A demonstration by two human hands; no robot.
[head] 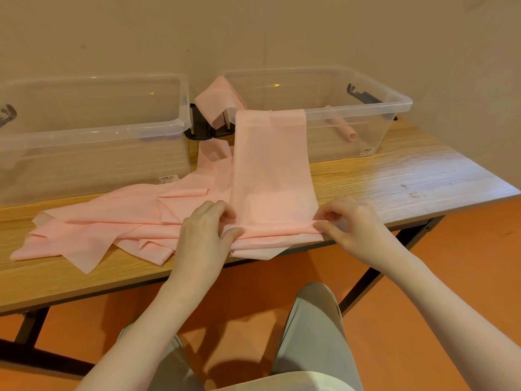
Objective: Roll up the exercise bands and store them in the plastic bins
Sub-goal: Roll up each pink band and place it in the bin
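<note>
A long pink exercise band (270,170) hangs over the front rim of the right clear bin (366,108) and runs down to the table's front edge. My left hand (205,235) pinches its near left corner and my right hand (349,227) pinches its near right corner, where the end is folded over into a narrow roll. More pink bands (107,224) lie crumpled on the table to the left. A rolled pink band (342,127) lies inside the right bin. The left clear bin (93,128) holds nothing that I can see.
The wooden table (394,179) stands against a beige wall, with both bins at its back. Black latches (208,125) sit between the bins. My knees in light trousers (313,334) are below the table edge, above an orange floor.
</note>
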